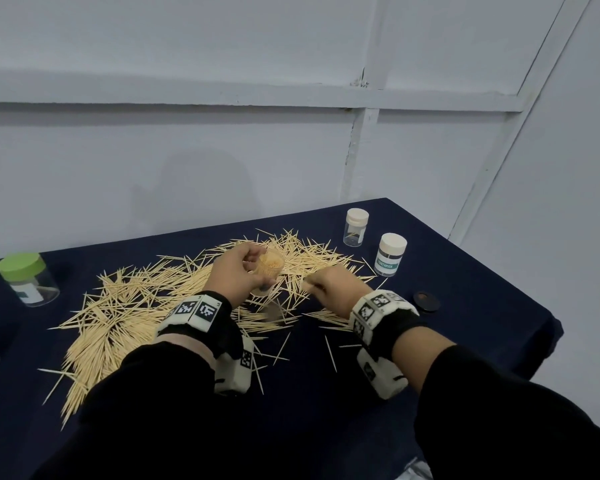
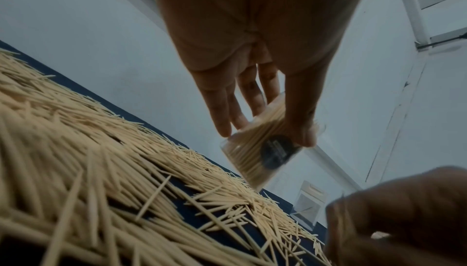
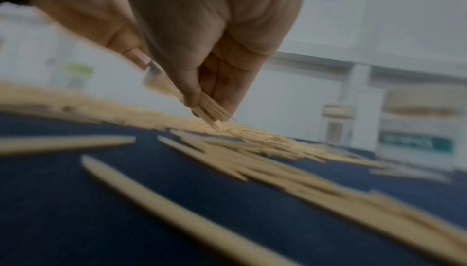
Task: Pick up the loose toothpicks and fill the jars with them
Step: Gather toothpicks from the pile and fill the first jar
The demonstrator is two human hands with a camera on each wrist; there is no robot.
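Table (image 1: 447,271) under a dark blue cloth, set against a pale wall. Loose toothpicks (image 1: 125,306) spread in a wide heap from the table's middle toward its near left edge, a few strays lying apart near the front edge. Green-lidded jar (image 1: 26,280) near the left edge, upright, lid on. Two cream-lidded jars toward the far right corner: labelled jar (image 1: 391,254) nearer, small clear jar (image 1: 356,226) just behind it, both upright and capped. Dark round lid (image 1: 426,301) flat on the cloth near the right edge. Left hand (image 1: 238,271) grasps an open jar (image 1: 270,268), fingers and thumb wrapped round its sides, held tilted above the heap at the table's middle; this jar is packed with toothpicks. Right hand (image 1: 329,284) just beside it, low over the heap, thumb and fingers pinching a small bundle of toothpicks (image 3: 202,104), tips pointing down at the pile
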